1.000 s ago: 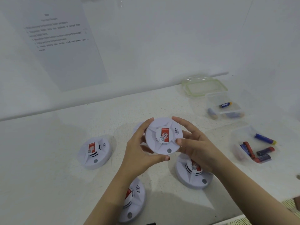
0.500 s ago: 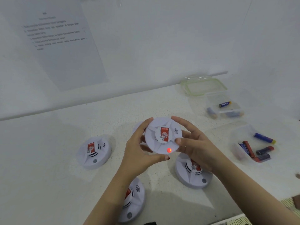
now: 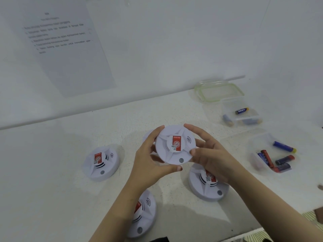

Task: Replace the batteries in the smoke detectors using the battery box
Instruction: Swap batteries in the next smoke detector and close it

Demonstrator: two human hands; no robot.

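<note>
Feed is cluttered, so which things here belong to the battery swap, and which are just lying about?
Job:
white round smoke detector held in left hand and right hand
clear plastic battery boxes
detectors on the counter

Lying about:
green-rimmed clear lids
printed sheet on the wall

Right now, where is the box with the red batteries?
In the head view, the box sits at the table's far right, right of the right hand and nearer the person than the other battery box.
</note>
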